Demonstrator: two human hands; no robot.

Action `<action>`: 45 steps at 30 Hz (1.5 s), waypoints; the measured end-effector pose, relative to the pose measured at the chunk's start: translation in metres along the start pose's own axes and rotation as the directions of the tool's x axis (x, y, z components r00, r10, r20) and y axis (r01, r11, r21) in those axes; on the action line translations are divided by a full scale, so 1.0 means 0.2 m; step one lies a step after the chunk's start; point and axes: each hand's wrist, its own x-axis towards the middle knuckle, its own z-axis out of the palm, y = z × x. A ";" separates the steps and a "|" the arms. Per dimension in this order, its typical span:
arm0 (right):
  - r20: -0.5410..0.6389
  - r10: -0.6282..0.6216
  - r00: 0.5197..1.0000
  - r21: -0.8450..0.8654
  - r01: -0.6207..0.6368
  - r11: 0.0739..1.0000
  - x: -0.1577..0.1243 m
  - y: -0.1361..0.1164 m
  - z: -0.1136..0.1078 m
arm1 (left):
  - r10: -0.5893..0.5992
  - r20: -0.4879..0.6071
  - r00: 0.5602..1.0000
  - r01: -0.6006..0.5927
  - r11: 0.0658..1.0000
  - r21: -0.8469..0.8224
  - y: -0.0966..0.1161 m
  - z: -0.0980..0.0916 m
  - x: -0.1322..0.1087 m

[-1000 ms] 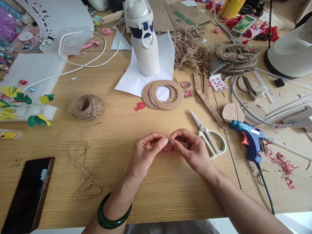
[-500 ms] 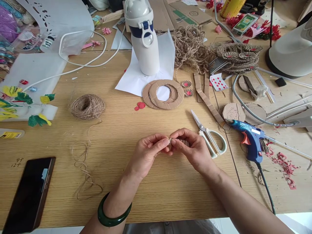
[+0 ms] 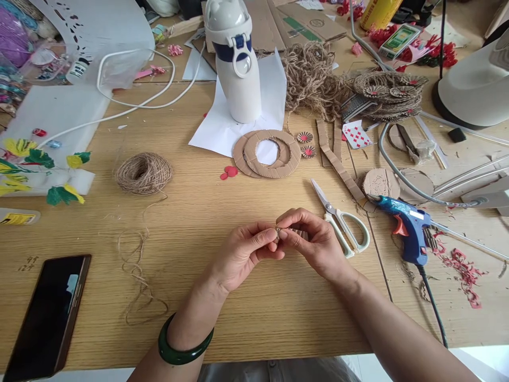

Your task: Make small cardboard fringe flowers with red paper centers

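Note:
Both hands meet above the middle of the wooden table, fingertips pinching a small corrugated cardboard strip (image 3: 301, 233). One end of it sits between the thumbs, and ridged cardboard shows behind the right thumb. My left hand (image 3: 250, 244), with a dark green bangle on its wrist, is closed on the strip's left end. My right hand (image 3: 310, 239) pinches it from the other side. Fingers hide most of the strip. White-handled scissors (image 3: 339, 213) lie just right of my right hand, blades pointing away. Two cardboard rings (image 3: 292, 162) overlap beyond the hands.
A twine ball (image 3: 143, 172) trails loose cord at left, above a phone (image 3: 47, 313). A white bottle (image 3: 240, 85) stands on paper at the back. On the right lie a blue glue gun (image 3: 411, 225), cardboard strips (image 3: 338, 164) and red scraps (image 3: 463, 270). Red discs (image 3: 230, 171) lie by the rings.
My left fingers have shifted slightly on the strip, the lower ones now reaching further under it. The right hand has hardly moved, and the table items stay put.

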 end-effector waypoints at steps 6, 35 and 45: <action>0.095 0.058 0.994 0.056 -0.064 0.996 0.00 0.00 0.00 | -0.099 0.012 0.995 0.100 0.995 -0.032 0.01 -0.02 -0.01; -0.085 0.071 0.994 0.073 -0.065 0.995 0.00 0.05 0.02 | 0.530 -0.248 0.811 -0.318 0.756 0.572 -0.09 0.07 -0.03; -0.171 0.110 0.979 -0.097 -0.128 0.987 0.01 0.04 0.01 | 0.538 -0.244 0.807 -0.311 0.738 0.599 -0.07 0.07 -0.03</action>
